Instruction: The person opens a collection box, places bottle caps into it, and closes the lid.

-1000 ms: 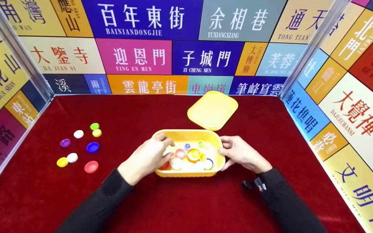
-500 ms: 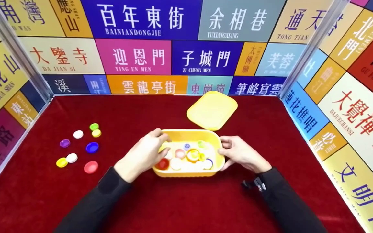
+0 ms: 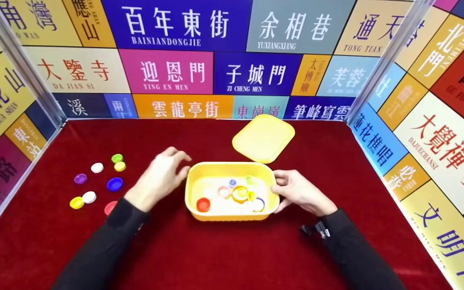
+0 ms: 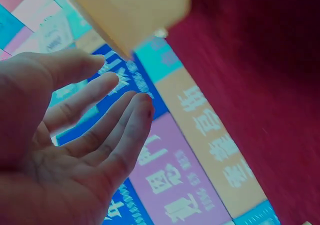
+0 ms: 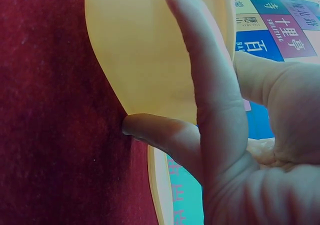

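Note:
A yellow plastic box [image 3: 232, 216] stands on the red cloth, holding several plastic bottle caps, among them a red cap [image 3: 203, 204] in its near left corner. My right hand [image 3: 302, 191] grips the box's right end; in the right wrist view, fingers lie along the outer wall and another reaches over the rim. My left hand [image 3: 157, 177] is just left of the box, its fingers loosely bent and nothing in them. In the left wrist view, the box's corner [image 4: 145, 15] is above the fingertips, apart from them.
Several loose caps lie at the left, including a blue cap [image 3: 114, 184], a purple cap [image 3: 80, 179] and a green cap [image 3: 117, 158]. My left sleeve partly covers a pink-red cap [image 3: 110, 208]. Behind the box lies a yellow lid [image 3: 263, 138]. Sign-printed panels enclose the cloth.
My left hand has come out of the box and moved left, baring the red cap in the corner. The right hand stays on the box's end.

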`<action>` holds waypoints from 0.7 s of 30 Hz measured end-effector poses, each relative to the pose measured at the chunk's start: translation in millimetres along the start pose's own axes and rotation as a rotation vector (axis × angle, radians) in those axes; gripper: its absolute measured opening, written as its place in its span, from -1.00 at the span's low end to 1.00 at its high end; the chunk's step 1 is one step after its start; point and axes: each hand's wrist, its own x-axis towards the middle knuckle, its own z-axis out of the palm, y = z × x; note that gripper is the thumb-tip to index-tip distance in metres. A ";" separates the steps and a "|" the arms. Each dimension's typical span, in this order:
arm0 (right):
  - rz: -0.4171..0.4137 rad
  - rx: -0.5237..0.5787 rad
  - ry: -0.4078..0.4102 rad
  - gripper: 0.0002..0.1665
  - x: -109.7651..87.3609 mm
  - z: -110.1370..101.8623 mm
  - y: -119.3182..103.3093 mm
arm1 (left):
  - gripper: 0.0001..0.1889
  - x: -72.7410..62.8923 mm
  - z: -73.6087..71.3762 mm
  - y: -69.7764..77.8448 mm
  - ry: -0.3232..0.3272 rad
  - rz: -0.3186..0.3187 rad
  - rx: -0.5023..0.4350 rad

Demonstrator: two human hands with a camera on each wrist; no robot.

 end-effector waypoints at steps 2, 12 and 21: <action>0.001 -0.002 0.002 -0.35 -0.1 -0.2 0.1 | -0.77 -0.1 -2.6 -11.6 0.014 -0.036 0.001; 0.003 0.004 0.007 -0.32 -0.6 0.6 1.9 | -0.68 -4.3 -23.3 -69.9 0.029 -0.239 0.059; 0.001 0.004 0.008 -0.33 -0.8 0.6 -0.1 | -0.48 -7.4 -41.7 -108.7 -0.104 -0.485 0.130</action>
